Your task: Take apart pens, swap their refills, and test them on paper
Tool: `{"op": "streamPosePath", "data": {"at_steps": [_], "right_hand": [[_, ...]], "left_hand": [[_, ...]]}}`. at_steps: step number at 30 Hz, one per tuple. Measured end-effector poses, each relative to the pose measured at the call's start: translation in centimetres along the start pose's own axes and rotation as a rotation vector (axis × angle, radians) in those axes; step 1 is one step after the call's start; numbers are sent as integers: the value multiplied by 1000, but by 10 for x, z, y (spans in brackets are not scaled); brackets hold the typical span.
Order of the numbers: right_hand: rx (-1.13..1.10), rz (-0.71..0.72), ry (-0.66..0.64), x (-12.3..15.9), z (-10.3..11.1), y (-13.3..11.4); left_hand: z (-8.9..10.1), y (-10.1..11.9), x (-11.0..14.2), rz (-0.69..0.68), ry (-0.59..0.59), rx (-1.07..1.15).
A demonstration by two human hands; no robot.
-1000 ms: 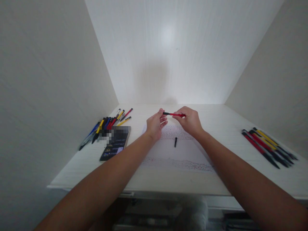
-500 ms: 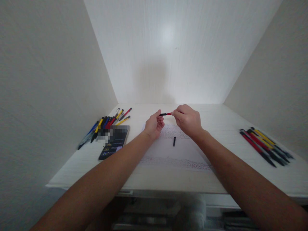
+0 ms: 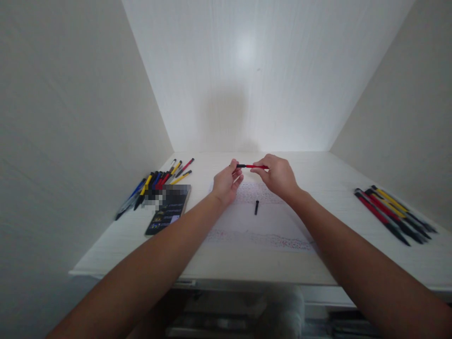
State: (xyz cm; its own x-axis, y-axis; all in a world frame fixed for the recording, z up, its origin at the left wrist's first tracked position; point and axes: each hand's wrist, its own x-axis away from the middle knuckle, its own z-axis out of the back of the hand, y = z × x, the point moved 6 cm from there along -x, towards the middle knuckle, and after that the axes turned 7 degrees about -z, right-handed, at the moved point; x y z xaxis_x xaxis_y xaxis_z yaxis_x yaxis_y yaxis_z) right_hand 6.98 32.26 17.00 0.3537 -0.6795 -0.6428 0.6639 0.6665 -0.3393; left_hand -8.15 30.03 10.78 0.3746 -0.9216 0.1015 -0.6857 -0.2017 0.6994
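A red pen with a black end (image 3: 257, 166) is held level between my two hands, above the far part of the paper. My left hand (image 3: 226, 183) pinches its black end between thumb and finger, the other fingers curled loosely. On the red barrel, my right hand (image 3: 278, 175) grips with thumb and fingertips. Below them a short black pen cap (image 3: 256, 207) lies on the white sheet of paper (image 3: 233, 221), which carries rows of small marks along its top and bottom.
Left on the white desk (image 3: 148, 259) lie a dark phone (image 3: 169, 212), partly pixelated, and a heap of several pens (image 3: 155, 181) in mixed colours. Several red, yellow and black pens (image 3: 391, 214) lie in a row at the right. Walls enclose the desk on three sides.
My right hand's fingers have opened out along the pen, so more of the red barrel shows. My left hand still holds the black end. The cap on the paper stays put.
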Motion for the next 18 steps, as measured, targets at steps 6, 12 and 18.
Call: {"op": "streamPosePath", "data": {"at_steps": [6, 12, 18], "right_hand": [[-170, -78, -132, -2, -8, 5], [-351, -264, -377, 2, -25, 12], [-400, -315, -332, 5, -31, 18]], "left_hand": [[3, 2, 1, -45, 38, -46], [3, 0, -3, -60, -32, -93], [2, 0, -4, -76, -37, -84]]}}
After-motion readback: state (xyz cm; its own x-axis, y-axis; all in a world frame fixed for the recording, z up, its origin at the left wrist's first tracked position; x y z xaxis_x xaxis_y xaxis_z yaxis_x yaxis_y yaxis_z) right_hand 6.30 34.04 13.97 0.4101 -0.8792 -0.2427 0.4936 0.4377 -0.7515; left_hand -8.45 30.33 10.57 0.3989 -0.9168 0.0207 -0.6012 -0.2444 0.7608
